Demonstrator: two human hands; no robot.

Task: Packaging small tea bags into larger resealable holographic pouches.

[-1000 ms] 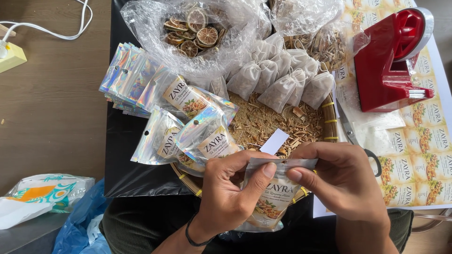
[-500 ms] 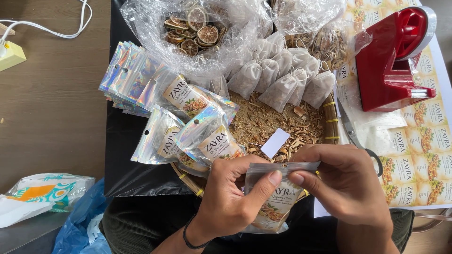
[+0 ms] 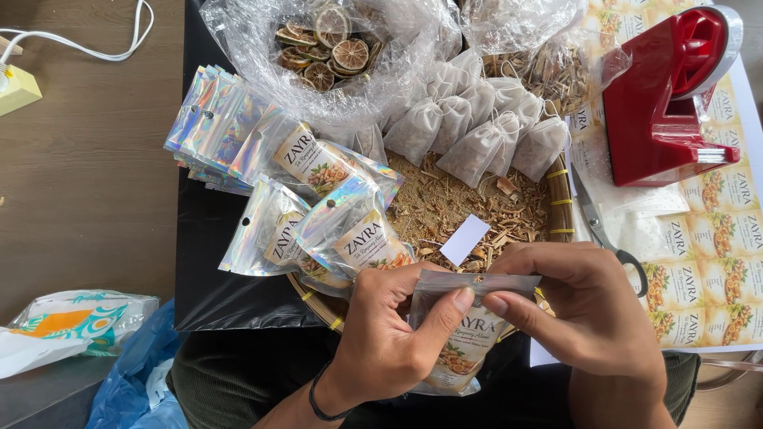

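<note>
Head view looks down on a black worktop [image 3: 230, 298] with a round woven tray [image 3: 560, 210] at its middle, strewn with dried chips. At the tray's far edge sit a clear bag of dried citrus slices [image 3: 326, 48] and a heap of small mesh sachets [image 3: 477, 131]; a red tape dispenser [image 3: 664, 103] stands at the worktop's right edge on a sheet of labels [image 3: 715, 270], with scissors [image 3: 596, 226] just beside the tray. A fan of holographic pouches [image 3: 222, 127] lies at the left edge, a few filled ones over the tray's near-left rim.

Since a second ago the held pouch [image 3: 469, 342] has barely shifted — both thumbs have slid closer along its top strip, so the seal looks to be getting pressed shut, by my reading.

Left hand [image 3: 389, 342] and right hand [image 3: 588, 318] are together at the tray's near edge, each pinching the pouch's top edge between thumb and forefinger, thumb tips nearly touching. Both wrists bend inward, knuckles up — the pouch hangs upright below the fingers, above the lap.
</note>
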